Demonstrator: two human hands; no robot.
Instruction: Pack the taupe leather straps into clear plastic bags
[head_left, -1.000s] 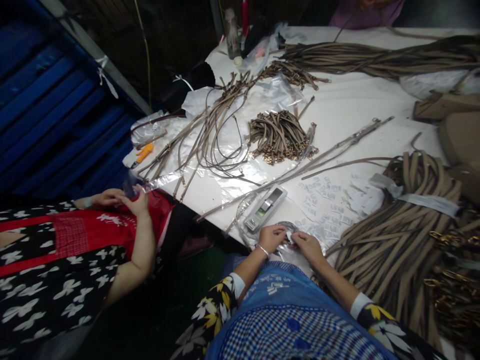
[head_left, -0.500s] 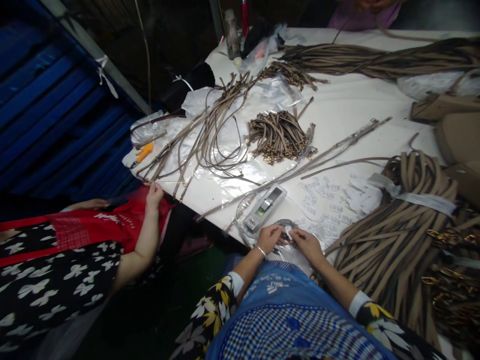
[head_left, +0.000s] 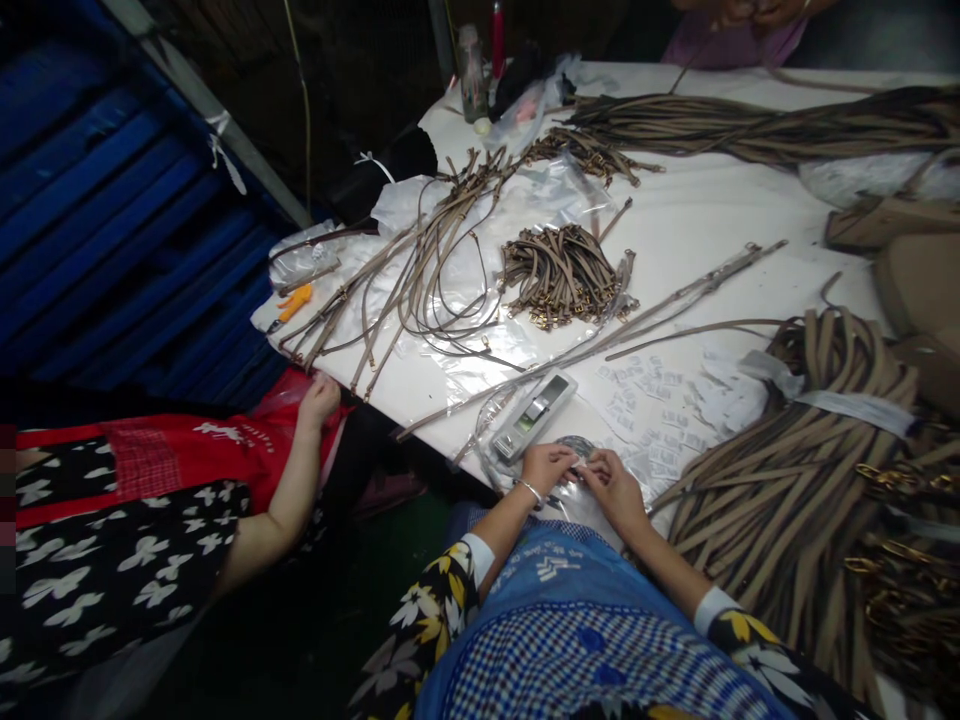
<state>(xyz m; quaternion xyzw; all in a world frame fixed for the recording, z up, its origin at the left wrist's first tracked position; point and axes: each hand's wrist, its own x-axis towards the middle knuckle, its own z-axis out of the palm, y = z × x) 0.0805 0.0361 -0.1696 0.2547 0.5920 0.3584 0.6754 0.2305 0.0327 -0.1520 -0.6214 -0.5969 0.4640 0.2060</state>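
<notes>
At the table's near edge, close to my apron, my left hand (head_left: 547, 468) and my right hand (head_left: 612, 490) meet fingertip to fingertip. Both are closed in a pinch on a small white piece (head_left: 578, 463), too small to name surely. Just behind and under the fingers lies a dark coil (head_left: 576, 443) in clear plastic, partly covered by my hands. Left of it a grey device (head_left: 531, 415) with a dark window and a green patch rests at a slant. Small printed white labels (head_left: 664, 425) are spread to the right of my hands.
A tied bundle of brown straps (head_left: 780, 500) fills the right side. Short buckled straps (head_left: 562, 272) are heaped mid-table, with long straps (head_left: 427, 250) to their left. An orange-handled tool (head_left: 295, 302) lies at the left corner. A co-worker's hand (head_left: 320, 398) is near that edge.
My fingertips have come closer together over the coil, and the white piece now shows between them. The co-worker's hand at left has shifted slightly. The whole view has moved a little.
</notes>
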